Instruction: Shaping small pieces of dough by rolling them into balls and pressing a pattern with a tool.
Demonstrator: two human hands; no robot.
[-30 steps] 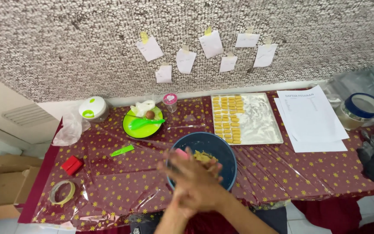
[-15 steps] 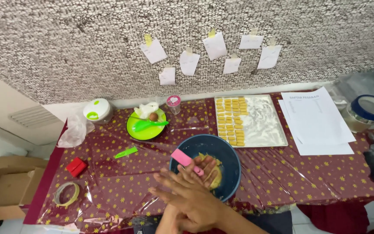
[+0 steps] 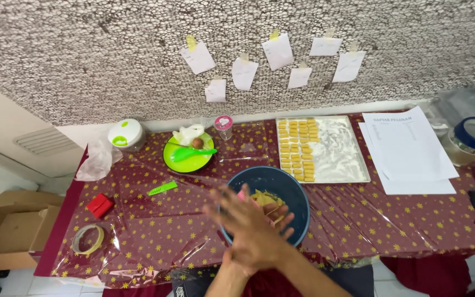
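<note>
Both hands (image 3: 251, 234), pressed palm to palm, roll a dough piece I can't see over the bowl (image 3: 298, 192), which sits before the tray (image 3: 353, 165) where it likely goes.

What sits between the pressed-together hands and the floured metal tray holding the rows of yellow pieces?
Only the dark blue round bowl of yellow dough, directly under and beyond both hands. Its far rim lies just short of the floured metal tray. Otherwise only plastic-covered tablecloth shows between them.

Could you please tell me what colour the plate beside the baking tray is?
Bright green: the round plastic plate shows best in the head view.
</note>
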